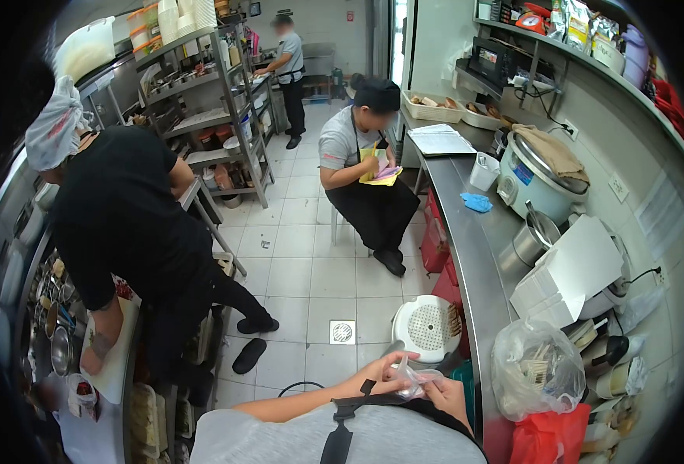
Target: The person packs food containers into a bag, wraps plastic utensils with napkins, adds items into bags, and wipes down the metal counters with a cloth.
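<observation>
Low in the view, in front of my grey shirt, both hands hold a small clear plastic bag (413,379). My left hand (387,374) pinches it from the left side, with one finger stretched out over the top. On the right side, the fingers of my right hand (448,394) are closed on the bag's other edge. What the bag contains, if anything, is too small to tell. A round white stool (427,329) stands just beyond my hands.
A steel counter (466,232) along the right bears a large rice cooker (535,182), white boxes (570,271) and a plastic bag (539,367). One person sits ahead writing, another bends over a board (114,356) at left, and a third stands beyond the shelf rack (195,120).
</observation>
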`<state>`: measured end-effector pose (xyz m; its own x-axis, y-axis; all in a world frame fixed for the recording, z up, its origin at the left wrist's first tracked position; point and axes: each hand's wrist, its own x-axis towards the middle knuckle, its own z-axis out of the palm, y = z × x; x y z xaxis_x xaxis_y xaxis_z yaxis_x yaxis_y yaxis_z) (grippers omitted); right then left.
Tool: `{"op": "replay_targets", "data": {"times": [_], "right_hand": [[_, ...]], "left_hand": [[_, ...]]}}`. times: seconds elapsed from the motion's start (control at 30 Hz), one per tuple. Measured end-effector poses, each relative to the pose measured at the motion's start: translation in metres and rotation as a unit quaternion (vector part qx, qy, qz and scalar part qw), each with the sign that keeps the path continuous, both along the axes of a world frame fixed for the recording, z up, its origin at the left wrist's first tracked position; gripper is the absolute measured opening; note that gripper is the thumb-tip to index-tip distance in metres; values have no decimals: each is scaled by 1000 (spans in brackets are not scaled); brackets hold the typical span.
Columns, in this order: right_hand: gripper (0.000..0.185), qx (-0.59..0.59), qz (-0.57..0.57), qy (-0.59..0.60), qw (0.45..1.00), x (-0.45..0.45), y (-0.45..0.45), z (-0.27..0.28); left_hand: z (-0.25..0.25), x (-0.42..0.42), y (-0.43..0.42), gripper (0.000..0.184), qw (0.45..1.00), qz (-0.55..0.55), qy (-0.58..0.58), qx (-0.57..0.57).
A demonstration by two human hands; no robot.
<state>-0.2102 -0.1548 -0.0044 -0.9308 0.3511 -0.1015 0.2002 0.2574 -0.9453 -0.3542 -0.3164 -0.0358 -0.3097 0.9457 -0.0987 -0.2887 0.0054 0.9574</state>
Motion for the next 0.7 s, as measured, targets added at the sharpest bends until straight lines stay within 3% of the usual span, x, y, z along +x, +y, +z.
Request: {"op": "replay_targets", "data": {"times": [0.13,0.23,0.33,0.4,0.43,0.63,0.7], "right_hand": [[21,-128,-49,-45,989,1,-8,-5],[18,-139,-54,-47,988,6,-7,-17],[19,-35,15,111,993,6,-6,-10],[19,20,14,184,983,3,-8,-7],[19,12,17,183,983,3,-9,-3],[16,-114,-2,72,991,24,-17,31],[18,-130,-22,48,990,29,-19,39]], "left_hand": [[-5,0,-8,80,998,3,-56,17],[11,3,-15,76,997,33,-16,61],[-1,3,-12,75,998,29,50,11],[24,-1,0,75,993,-68,-13,92],[33,-2,6,75,983,-117,-45,132],[35,-2,17,73,976,-203,7,74],[48,6,17,71,985,-144,89,36]]}}
